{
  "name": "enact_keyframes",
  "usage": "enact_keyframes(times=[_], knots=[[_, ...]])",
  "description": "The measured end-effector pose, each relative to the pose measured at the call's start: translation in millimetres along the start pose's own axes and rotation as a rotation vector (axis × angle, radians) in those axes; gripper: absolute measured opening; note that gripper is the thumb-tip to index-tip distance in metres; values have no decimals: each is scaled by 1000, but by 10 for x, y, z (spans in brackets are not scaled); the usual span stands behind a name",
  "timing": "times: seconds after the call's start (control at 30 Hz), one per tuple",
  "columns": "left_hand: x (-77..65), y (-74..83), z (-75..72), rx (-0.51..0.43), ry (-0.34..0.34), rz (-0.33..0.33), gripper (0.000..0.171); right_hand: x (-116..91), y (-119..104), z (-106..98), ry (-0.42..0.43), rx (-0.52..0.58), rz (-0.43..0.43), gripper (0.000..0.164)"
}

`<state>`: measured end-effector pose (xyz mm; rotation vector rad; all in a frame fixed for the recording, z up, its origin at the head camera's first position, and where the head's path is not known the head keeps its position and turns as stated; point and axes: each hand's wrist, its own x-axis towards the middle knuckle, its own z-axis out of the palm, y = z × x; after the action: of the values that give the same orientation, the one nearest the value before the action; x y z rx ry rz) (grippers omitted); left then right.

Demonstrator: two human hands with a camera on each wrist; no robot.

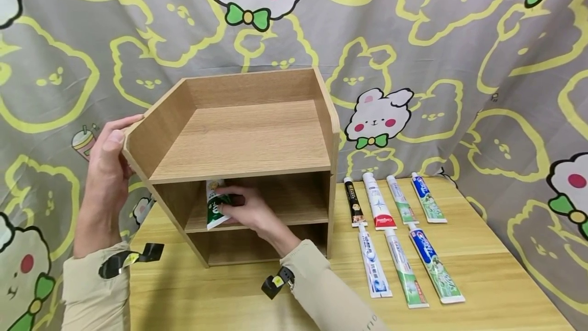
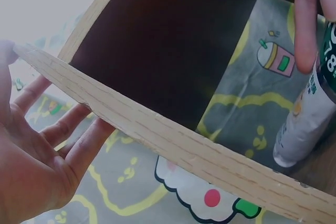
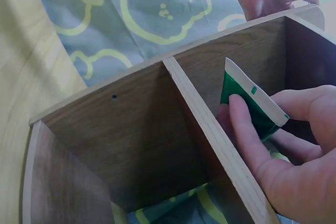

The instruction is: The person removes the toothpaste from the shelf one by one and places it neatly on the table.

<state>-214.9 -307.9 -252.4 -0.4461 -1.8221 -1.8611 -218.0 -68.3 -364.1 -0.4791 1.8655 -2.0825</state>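
Note:
A wooden desktop shelf (image 1: pixel 257 137) stands on the table, with an open top tray and two levels below. My left hand (image 1: pixel 107 172) grips the upper edge of its left side panel, thumb on one side and fingers on the other in the left wrist view. Inside the upper compartment, near its left wall, my right hand (image 1: pixel 250 209) pinches a green-and-white toothpaste tube (image 1: pixel 214 216). The white cap end (image 2: pixel 286 156) of the tube points inward, while its flat crimped end (image 3: pixel 257 95) faces out over the shelf's front edge.
Several toothpaste tubes lie in two rows right of the shelf, among them a black one (image 1: pixel 353 202), a red-and-white Colgate (image 1: pixel 380 203) and a blue-and-green Crest (image 1: pixel 436 264). A patterned curtain (image 1: pixel 441 65) hangs behind the wood-grain table (image 1: pixel 496 269).

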Motion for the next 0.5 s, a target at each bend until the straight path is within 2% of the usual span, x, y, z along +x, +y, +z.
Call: enact_keyframes(times=[0.33,0.5], knots=[[7,2,12,22,9,1,45,-161,16,-29,-20,79,-71,47],[-1,6,10,24,7,-2,45,-258,13,-65,-43,121,-64,45]])
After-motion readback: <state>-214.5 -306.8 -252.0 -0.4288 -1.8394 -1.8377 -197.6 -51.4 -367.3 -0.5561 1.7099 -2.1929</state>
